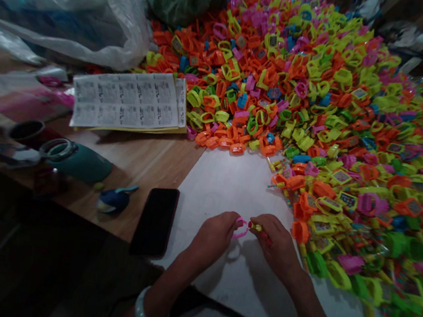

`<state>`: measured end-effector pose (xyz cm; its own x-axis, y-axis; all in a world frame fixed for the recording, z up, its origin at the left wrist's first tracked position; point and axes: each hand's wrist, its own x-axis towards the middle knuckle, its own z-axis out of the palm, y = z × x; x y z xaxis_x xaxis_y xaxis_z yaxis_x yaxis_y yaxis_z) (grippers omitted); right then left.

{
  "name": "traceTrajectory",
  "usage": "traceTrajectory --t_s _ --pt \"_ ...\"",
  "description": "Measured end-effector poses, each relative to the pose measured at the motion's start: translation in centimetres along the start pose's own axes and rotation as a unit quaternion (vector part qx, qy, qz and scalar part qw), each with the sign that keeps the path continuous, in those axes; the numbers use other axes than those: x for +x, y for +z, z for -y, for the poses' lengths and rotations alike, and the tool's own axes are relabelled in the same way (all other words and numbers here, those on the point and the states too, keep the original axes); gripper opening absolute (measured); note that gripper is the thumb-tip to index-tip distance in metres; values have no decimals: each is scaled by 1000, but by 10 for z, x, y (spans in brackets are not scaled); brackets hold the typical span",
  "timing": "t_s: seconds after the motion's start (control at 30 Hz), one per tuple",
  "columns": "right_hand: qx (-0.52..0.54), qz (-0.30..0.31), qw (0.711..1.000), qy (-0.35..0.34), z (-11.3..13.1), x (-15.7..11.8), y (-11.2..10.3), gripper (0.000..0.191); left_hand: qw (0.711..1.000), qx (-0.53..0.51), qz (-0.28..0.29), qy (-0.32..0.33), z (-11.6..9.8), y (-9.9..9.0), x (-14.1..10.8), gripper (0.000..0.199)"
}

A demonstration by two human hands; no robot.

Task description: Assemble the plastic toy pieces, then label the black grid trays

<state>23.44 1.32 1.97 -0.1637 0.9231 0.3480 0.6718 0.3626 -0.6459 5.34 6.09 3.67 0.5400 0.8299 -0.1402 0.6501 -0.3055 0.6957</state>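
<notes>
My left hand (214, 236) is closed on a pink toy watch (241, 229), its loop facing my other hand. Close beside it, my right hand (280, 247) pinches a thin yellow-and-red stick-like piece (256, 227), whose exact kind I cannot make out. The tip of that piece points at the pink loop, and whether the two touch is unclear. Both hands are just above a white sheet (231, 182) on the table. A big heap of plastic toy watches (275, 94) in orange, yellow, pink, green and blue spreads behind and to the right.
A black phone (155, 221) lies left of my hands. Farther left are a small blue toy (113, 201), a teal bottle (81, 161) on its side and a dark cup (34, 133). Printed sticker sheets (125, 102) lie by the heap, below a clear plastic bag (114, 13).
</notes>
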Motion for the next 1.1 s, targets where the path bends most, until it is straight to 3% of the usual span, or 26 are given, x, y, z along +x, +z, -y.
traceTrajectory --t_s 0.33,0.53,0.7,0.8,0.93,1.1 --pt "-10 -22 999 -21 0 -2 1 26 999 19 30 -41 -6 0 2 30" --pt "19 22 999 -15 -2 -6 1 23 992 -9 53 -114 -8 1 6 35" --pt "7 46 999 -24 -3 -6 2 16 991 24 73 -114 -6 0 9 33" --pt "-25 43 998 -28 -1 -7 5 12 986 -30 86 -143 -4 1 11 31" --pt "-100 20 992 -76 0 -13 9 12 956 -161 134 -204 0 4 10 29" --pt "-122 14 984 -131 -2 -21 11 13 944 -195 172 -201 3 4 10 27"
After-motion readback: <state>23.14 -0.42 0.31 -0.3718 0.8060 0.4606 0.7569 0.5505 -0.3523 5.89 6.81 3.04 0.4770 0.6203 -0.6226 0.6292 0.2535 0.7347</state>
